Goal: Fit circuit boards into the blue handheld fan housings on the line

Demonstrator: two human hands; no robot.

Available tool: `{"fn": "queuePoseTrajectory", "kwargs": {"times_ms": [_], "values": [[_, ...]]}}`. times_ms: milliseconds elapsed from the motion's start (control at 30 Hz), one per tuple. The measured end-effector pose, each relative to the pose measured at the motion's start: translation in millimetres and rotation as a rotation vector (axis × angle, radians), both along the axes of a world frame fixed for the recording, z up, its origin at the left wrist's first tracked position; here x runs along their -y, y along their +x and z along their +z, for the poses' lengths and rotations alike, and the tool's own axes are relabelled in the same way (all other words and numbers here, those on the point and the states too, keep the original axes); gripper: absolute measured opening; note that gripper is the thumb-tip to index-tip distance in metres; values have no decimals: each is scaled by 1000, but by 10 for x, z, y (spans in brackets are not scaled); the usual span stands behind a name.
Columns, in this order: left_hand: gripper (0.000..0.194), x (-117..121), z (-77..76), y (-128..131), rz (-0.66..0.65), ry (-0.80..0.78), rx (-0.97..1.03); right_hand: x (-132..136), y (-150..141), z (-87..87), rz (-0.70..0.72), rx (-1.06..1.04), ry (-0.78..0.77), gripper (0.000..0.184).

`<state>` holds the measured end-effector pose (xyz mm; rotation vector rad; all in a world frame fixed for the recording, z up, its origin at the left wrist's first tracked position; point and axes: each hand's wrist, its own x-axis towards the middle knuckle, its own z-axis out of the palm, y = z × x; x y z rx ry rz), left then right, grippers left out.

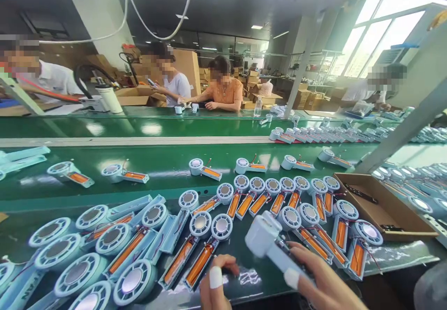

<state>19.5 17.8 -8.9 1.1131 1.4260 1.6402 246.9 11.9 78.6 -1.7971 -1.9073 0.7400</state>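
Observation:
My right hand [323, 282] is closed around the handle of a pale blue handheld fan unit [265, 241], its round head tilted up to the left; the thumb wears white tape. My left hand [216, 279], one finger taped white, rests with curled fingers on the green table just left of it, beside open fan halves with orange batteries [200, 261]. What, if anything, the left fingers pinch is hidden.
Several open fan halves [115, 249] cover the near table [244, 296]. More fan units [206, 169] ride the green conveyor belt [167, 161]. A cardboard tray [380, 205] lies at right. A slanted metal post [401, 131] stands right. Several people sit across the line.

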Motion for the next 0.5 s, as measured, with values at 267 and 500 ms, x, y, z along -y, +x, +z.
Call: {"fn": "queuePoseTrajectory", "kwargs": {"times_ms": [267, 500], "values": [[32, -195, -166, 200, -149, 154, -908, -2104, 4, 838, -40, 405, 146, 40], [32, -161, -167, 256, -50, 117, -887, -3287, 9, 429, -90, 650, 68, 35]]}}
